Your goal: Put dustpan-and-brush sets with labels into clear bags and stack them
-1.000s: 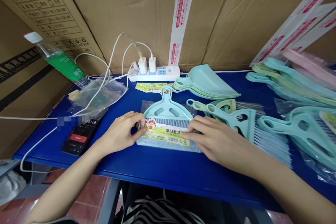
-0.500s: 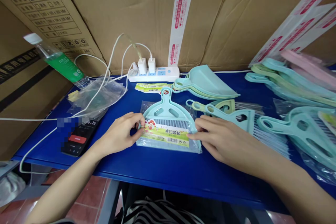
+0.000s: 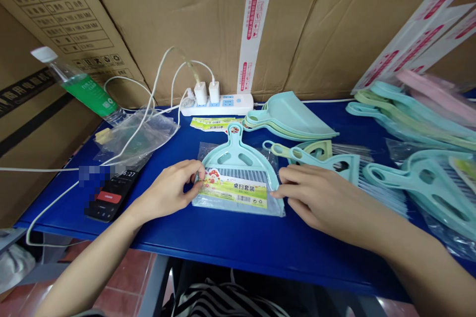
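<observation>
- So the dustpan set is flat on the table, right between both hands, pale blue-green, handle pointing away from the person, clear bag around it.
- Its label runs across the front, mushroom picture at the left end, a strip of brush bristles showing just above.
- Left hand is at the set's left edge, thumb and fingers pinching the bag there.
- Right hand is over at the right edge, fingers bent and a fingertip touching it. Can't tell if it's actually gripping or just resting.
- Just behind the set: some loose labels, plus a stack of dustpans off to the right.
- Loose brushes lie beyond the right hand, partly hidden by it.
- Far right is a bunch of other sets, blue-green, green and pink, some in plastic.
- Left side has a phone, crumpled bags and a tilted bottle.
- White power strip at the back, up against the cardboard.
</observation>
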The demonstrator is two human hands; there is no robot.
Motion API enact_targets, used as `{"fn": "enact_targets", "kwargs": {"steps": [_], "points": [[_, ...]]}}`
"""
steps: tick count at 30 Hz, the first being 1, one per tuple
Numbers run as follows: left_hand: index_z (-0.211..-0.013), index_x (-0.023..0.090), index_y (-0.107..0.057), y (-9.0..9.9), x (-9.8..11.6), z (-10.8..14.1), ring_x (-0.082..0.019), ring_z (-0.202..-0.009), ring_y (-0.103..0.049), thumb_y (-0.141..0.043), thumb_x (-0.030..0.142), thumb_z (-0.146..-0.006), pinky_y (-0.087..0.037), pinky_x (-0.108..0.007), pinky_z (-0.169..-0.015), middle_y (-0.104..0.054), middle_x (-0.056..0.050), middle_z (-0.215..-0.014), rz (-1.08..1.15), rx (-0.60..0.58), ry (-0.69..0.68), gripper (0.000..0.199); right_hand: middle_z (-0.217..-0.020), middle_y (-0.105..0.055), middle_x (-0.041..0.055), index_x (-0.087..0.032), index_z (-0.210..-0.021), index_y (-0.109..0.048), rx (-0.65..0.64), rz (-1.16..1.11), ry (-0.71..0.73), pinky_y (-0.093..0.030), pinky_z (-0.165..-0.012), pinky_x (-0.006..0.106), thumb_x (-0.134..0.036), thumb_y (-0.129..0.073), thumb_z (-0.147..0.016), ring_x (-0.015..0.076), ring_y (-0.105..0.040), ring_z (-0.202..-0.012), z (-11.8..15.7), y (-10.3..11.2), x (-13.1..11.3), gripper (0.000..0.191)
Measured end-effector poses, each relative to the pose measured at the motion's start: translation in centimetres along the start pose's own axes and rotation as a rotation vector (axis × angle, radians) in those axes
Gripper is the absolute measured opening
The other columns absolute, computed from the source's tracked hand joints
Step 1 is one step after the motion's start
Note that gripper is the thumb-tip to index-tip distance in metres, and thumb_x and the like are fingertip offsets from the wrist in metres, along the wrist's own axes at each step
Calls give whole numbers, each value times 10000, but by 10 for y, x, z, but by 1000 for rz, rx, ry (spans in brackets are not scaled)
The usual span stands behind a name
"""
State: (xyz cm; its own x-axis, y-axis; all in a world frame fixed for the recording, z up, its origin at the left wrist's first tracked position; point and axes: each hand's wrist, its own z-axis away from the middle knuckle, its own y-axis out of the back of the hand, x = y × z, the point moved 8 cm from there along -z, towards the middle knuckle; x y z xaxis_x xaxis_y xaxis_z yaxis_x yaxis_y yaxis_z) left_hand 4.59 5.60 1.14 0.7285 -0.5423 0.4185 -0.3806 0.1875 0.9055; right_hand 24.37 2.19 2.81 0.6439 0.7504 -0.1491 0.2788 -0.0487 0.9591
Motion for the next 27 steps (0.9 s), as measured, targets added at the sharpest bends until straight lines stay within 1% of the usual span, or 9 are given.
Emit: {"fn": "enact_targets", "kwargs": {"steps": [3,9,14,19,22,27], "points": [[-824,210,-518,0,0,0,-116,-656,-505,-439,195,-893,-399,-235,-614,-572,27,-773,19,-8,-1,106,-674,-578,12,-221,-698,-695,-15,-7,-30,-405,-593,299,-28,-452,-812,161,-545,-610,0,-2,2,331],[-821,212,-514,0,1,0,-114,-642,-499,-435,198,-890,-393,-234,-607,-560,32,-750,14,-8,5,106,-662,-589,6,-205,-694,-628,9,37,-37,-366,-552,282,-25,-431,-798,151,-548,-582,-2,-2,2,286],[-819,214,-504,0,1,0,-116,-647,-505,-439,186,-871,-399,-237,-607,-566,31,-762,9,-12,7,88,-663,-632,1,-216,-702,-577,-5,35,-63,-362,-553,284,-27,-426,-778,157,-561,-584,-3,-7,3,253],[-822,215,-493,-1,1,0,-115,-654,-514,-438,170,-854,-400,-232,-605,-561,32,-767,21,-24,3,78,-650,-652,1,-224,-710,-560,-20,-2,-96,-367,-558,289,-30,-402,-775,163,-573,-589,-3,-10,5,258],[-829,218,-491,-1,2,0,-118,-656,-520,-434,159,-847,-407,-234,-614,-566,30,-777,-8,-22,-7,83,-652,-654,1,-220,-718,-559,-16,10,-85,-370,-550,286,-35,-400,-781,161,-571,-578,-3,-9,3,252],[-856,221,-477,0,4,0,-134,-635,-538,-437,136,-825,-400,-247,-594,-587,21,-789,-131,-6,-18,99,-631,-628,3,-206,-709,-553,61,113,-26,-375,-534,284,-20,-423,-763,160,-573,-551,-3,-5,-7,233]]}}
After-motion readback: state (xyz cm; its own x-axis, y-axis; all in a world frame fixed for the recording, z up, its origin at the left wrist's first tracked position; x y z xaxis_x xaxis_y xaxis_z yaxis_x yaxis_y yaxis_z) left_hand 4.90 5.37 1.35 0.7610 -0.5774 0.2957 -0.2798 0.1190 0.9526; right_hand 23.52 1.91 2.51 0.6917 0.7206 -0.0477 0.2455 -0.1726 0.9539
